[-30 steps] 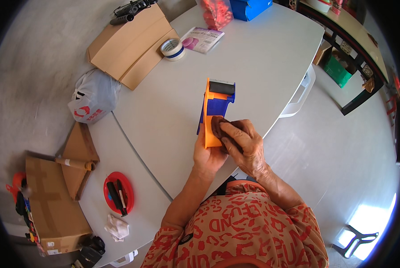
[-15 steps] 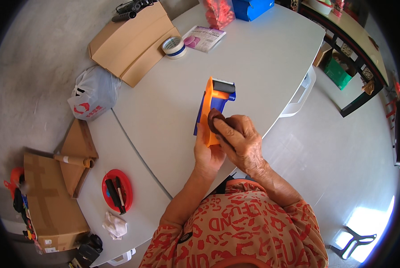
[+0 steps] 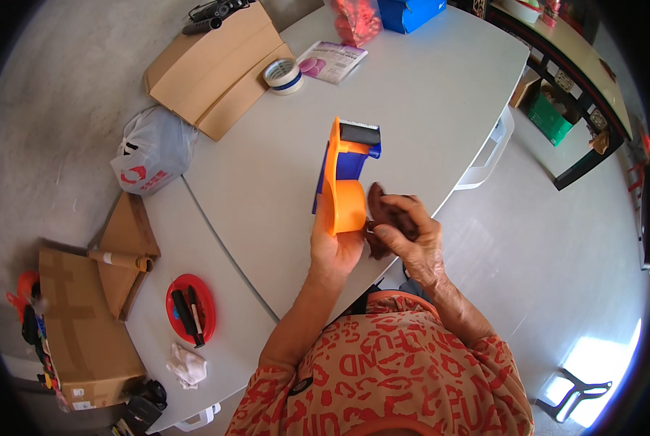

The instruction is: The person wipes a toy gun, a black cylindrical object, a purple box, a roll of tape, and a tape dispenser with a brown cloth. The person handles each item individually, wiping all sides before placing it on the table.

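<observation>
My left hand (image 3: 332, 245) grips an orange and blue tape dispenser (image 3: 349, 203) from below, above the near part of the table. A dark roller sits at its far end, and its round orange hub faces right with no tape roll around it. In my right hand (image 3: 418, 243) is a crumpled dark brown cloth (image 3: 392, 214), pinched between thumb and fingers. The cloth hangs just right of the hub; whether its lower edge touches the dispenser I cannot tell. The fingers of my left hand are partly hidden behind the dispenser.
Rolls of tape (image 3: 283, 75) lie by an opened cardboard box (image 3: 219, 65) at the far left, beside a printed packet (image 3: 332, 62). A white plastic bag (image 3: 154, 149) stands at the left edge. Nearer are a red bowl (image 3: 207, 309) holding tools and a white cloth (image 3: 187, 365).
My right hand has drawn the brown cloth off the dispenser toward the right and slightly down. The dispenser has turned a little, so its orange hub now shows fully.
</observation>
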The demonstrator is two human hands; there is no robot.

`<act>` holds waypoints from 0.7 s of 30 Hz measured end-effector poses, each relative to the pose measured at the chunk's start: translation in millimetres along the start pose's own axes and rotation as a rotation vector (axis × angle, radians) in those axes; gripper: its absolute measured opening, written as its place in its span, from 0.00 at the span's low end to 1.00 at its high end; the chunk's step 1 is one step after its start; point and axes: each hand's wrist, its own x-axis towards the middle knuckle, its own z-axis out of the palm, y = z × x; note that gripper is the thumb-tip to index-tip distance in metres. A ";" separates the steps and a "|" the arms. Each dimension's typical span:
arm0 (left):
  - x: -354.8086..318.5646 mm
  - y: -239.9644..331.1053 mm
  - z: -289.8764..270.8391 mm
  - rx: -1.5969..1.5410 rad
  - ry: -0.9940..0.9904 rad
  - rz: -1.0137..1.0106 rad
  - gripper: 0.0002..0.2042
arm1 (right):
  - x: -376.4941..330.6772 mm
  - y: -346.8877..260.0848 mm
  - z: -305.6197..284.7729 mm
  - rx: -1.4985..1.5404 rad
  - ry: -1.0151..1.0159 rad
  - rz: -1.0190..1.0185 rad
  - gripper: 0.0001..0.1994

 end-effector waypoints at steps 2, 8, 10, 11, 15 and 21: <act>3.6 -4.0 -14.0 0.020 -0.132 -0.029 0.13 | 7.0 7.4 4.1 -0.047 -0.104 -0.057 0.22; -0.8 -6.2 -9.9 0.153 0.037 0.044 0.13 | 10.2 7.4 7.3 -0.013 -0.153 -0.085 0.17; -3.1 -6.5 -7.9 0.318 0.120 0.100 0.15 | 10.6 0.0 4.4 -0.041 -0.193 -0.063 0.15; -3.9 -3.7 -12.5 0.410 0.100 0.095 0.16 | 10.5 -6.6 2.8 -0.054 -0.218 -0.017 0.15; 0.4 9.6 -30.5 0.456 -0.028 0.103 0.24 | 13.3 -19.7 -1.5 -0.205 -0.316 -0.044 0.13; -11.1 20.8 -4.1 0.828 -0.265 0.196 0.31 | 18.8 -15.9 -7.3 -0.335 -0.430 -0.212 0.12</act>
